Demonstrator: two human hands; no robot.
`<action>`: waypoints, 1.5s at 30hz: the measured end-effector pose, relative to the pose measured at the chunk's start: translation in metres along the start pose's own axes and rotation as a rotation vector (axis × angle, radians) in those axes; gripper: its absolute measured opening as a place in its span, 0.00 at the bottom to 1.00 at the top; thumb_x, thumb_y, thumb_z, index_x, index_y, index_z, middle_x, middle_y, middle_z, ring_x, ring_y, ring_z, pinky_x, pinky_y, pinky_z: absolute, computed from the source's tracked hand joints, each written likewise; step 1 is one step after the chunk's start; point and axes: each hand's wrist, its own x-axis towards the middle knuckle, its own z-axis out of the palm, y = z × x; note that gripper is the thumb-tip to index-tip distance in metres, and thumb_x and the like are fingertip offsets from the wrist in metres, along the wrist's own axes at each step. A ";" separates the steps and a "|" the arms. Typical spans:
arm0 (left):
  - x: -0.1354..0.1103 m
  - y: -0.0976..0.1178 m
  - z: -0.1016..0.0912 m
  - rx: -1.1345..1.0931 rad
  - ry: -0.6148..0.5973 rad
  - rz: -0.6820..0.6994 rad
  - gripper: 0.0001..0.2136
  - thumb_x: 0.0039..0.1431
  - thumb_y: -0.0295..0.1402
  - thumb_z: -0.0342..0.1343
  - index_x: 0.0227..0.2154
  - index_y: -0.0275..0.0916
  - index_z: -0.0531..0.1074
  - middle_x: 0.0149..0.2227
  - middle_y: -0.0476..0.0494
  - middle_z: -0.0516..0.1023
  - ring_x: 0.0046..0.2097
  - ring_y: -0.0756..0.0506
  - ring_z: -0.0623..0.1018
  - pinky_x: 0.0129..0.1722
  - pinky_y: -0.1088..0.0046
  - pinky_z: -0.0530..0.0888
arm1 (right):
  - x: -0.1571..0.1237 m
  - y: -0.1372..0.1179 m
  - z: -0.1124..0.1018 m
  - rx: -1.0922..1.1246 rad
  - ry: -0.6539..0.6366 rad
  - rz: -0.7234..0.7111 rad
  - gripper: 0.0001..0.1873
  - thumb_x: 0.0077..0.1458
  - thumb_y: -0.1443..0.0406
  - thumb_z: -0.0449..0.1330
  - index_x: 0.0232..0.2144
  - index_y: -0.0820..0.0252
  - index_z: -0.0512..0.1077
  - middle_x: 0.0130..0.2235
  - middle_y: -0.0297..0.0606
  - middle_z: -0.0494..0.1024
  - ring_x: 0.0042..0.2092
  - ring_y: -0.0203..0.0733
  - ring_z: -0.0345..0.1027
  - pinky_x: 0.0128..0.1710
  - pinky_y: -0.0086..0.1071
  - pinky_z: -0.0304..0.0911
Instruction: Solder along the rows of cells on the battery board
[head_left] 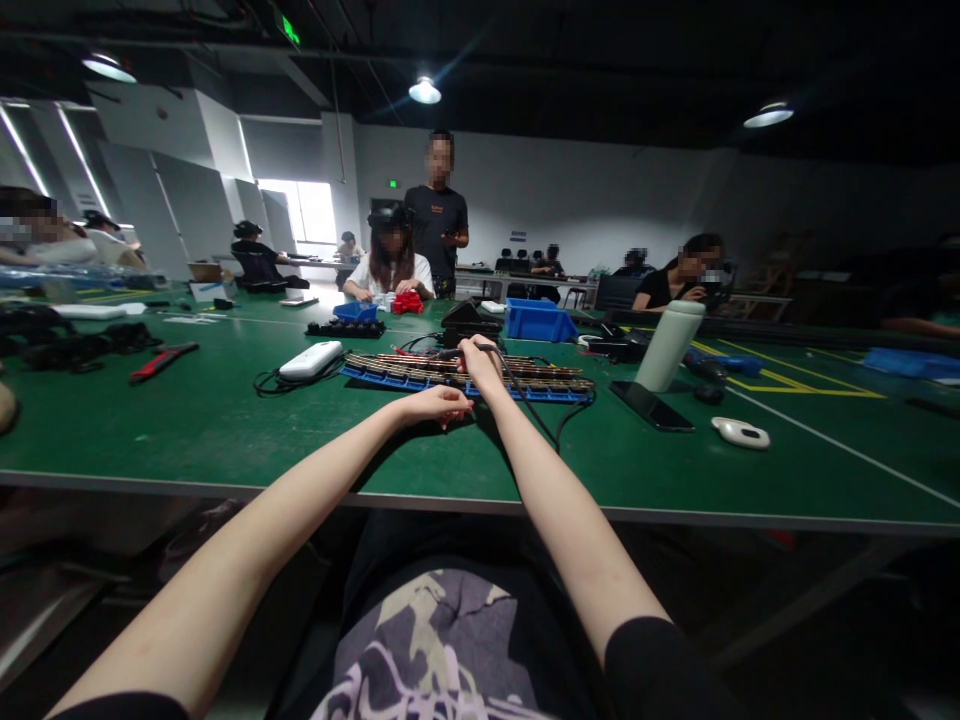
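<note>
Well left of the blue rack (431, 375) lies one red-and-black tool (163, 362); just beside the rack's left end sits one white box (311, 360). At its near edge is the left hand (439, 403), fingers curled together; I cannot tell whether they grip anything. The rack, on the green table (247, 440), bears strips too crowded to count. Over it the right hand (480, 362) grips one black corded tool (448, 353). Right of the rack: one phone (651, 408), one bottle (670, 345), one cream case (741, 433).
</note>
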 end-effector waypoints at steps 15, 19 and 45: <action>0.003 -0.004 -0.001 0.010 -0.001 -0.006 0.26 0.43 0.55 0.58 0.30 0.34 0.68 0.23 0.53 0.65 0.22 0.55 0.64 0.21 0.78 0.65 | -0.004 -0.005 -0.002 0.003 -0.012 0.011 0.09 0.48 0.65 0.53 0.18 0.58 0.63 0.14 0.26 0.67 0.18 0.30 0.64 0.19 0.21 0.58; 0.001 -0.001 -0.001 0.009 0.000 -0.004 0.26 0.43 0.56 0.58 0.30 0.34 0.68 0.23 0.53 0.65 0.22 0.55 0.64 0.21 0.78 0.65 | -0.003 -0.004 -0.001 0.010 -0.015 0.005 0.09 0.48 0.65 0.54 0.18 0.59 0.63 0.14 0.26 0.67 0.18 0.31 0.64 0.19 0.21 0.58; 0.000 0.002 0.001 0.003 0.020 -0.015 0.24 0.43 0.53 0.59 0.29 0.34 0.68 0.22 0.54 0.65 0.21 0.55 0.64 0.21 0.77 0.64 | 0.001 -0.001 -0.001 -0.043 -0.044 -0.009 0.08 0.47 0.64 0.53 0.19 0.58 0.63 0.15 0.26 0.67 0.19 0.32 0.65 0.21 0.23 0.60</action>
